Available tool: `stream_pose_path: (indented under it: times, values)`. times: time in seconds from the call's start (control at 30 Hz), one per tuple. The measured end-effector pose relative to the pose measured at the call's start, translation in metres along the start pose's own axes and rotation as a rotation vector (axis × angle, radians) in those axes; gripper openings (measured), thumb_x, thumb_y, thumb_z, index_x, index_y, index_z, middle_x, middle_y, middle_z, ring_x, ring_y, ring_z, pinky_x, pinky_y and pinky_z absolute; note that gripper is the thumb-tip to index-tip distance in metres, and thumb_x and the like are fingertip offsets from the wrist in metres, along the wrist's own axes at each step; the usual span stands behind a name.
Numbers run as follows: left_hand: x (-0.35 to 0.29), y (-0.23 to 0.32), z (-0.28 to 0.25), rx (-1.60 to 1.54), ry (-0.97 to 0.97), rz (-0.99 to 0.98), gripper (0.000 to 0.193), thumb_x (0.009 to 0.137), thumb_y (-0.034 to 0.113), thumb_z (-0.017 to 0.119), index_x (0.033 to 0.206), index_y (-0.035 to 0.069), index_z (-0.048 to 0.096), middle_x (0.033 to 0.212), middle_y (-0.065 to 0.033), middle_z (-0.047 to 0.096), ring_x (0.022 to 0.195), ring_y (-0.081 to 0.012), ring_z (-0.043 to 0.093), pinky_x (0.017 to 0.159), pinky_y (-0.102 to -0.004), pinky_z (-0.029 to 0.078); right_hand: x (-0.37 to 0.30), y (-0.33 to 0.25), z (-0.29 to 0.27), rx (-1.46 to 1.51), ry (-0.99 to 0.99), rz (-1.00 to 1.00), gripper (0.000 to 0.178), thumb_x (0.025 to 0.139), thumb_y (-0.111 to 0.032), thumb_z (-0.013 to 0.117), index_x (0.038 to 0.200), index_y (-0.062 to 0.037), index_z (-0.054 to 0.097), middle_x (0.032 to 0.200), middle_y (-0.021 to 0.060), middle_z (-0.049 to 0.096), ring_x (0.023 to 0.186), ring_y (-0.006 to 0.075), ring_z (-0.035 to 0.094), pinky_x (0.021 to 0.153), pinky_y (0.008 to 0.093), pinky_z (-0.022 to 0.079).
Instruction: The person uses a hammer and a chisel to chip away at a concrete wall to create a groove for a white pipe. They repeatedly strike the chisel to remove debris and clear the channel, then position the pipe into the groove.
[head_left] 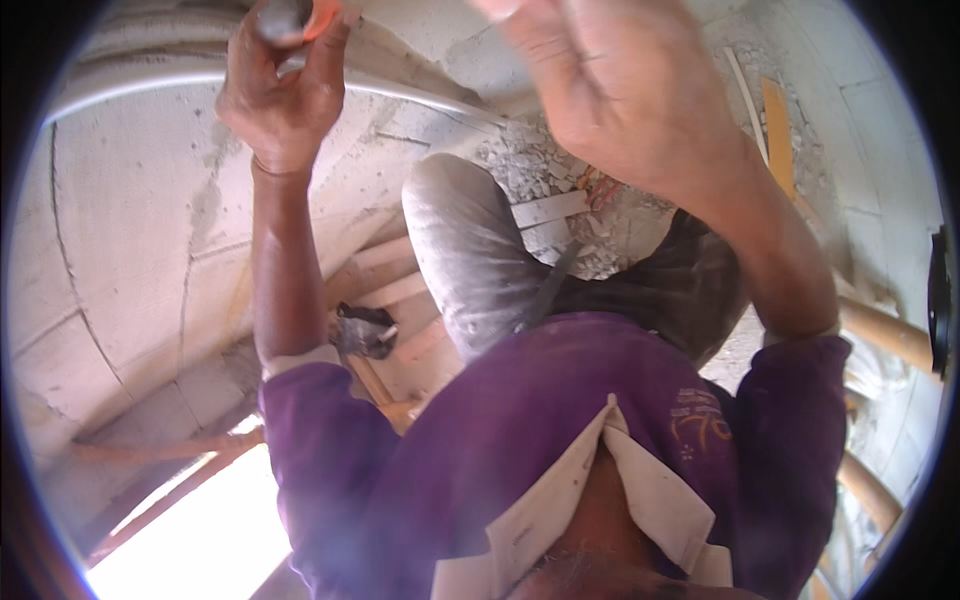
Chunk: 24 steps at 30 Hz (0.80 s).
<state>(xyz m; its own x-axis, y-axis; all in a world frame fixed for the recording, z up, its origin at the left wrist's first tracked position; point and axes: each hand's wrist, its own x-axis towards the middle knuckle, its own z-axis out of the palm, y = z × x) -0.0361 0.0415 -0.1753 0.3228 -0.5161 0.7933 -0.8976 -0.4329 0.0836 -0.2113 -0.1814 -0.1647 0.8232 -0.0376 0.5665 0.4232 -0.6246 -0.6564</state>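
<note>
At the upper left, my left hand point(285, 95) is raised near the wall, its fingers closed round a grey, round-ended object with a bright orange part point(290, 18). The top edge cuts this object off, and its kind does not show. My right hand point(610, 75), lifted higher and closer to view at the top, is smeared by motion. Its fingertips run out of the picture, so whether it holds anything is hidden. A pale pipe or strip point(160, 100) runs along the wall just below my left hand.
Broken rubble point(535, 165) and a pale board point(550, 210) lie beyond my bent knees. Farther right stands an orange-brown wooden strip point(777, 135). A dark bundle point(367, 330) sits by timber pieces on the left. Round poles point(885, 330) are at the right. Block walls point(130, 230) curve around me.
</note>
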Motion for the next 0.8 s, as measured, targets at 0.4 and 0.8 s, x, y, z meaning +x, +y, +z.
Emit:
stream_pose_path:
  times: [0.4,0.8]
  values:
    - [-0.005,0.002,0.009,-0.005,0.030,-0.106,0.035,0.079,0.015,0.085,0.103,0.002,0.064,0.088,-0.0059,0.073,0.079,-0.0139,0.073,0.070,-0.0250,0.059,0.022,0.014,0.019,-0.115,0.091,-0.186,0.030,0.097,-0.023,0.059,0.084,0.0029,0.057,0.053,0.0145,0.057,0.045,0.0291,0.059,0.043,0.0406,0.045]
    - [-0.001,0.031,0.017,0.007,0.118,-0.335,0.031,0.081,0.009,0.081,0.104,0.000,0.063,0.087,-0.0085,0.075,0.078,-0.0146,0.073,0.072,-0.0259,0.057,0.027,0.001,0.001,-0.062,0.014,-0.151,0.035,0.100,-0.025,0.049,0.091,0.0052,0.063,0.059,0.0173,0.062,0.051,0.0308,0.062,0.054,0.0434,0.050]
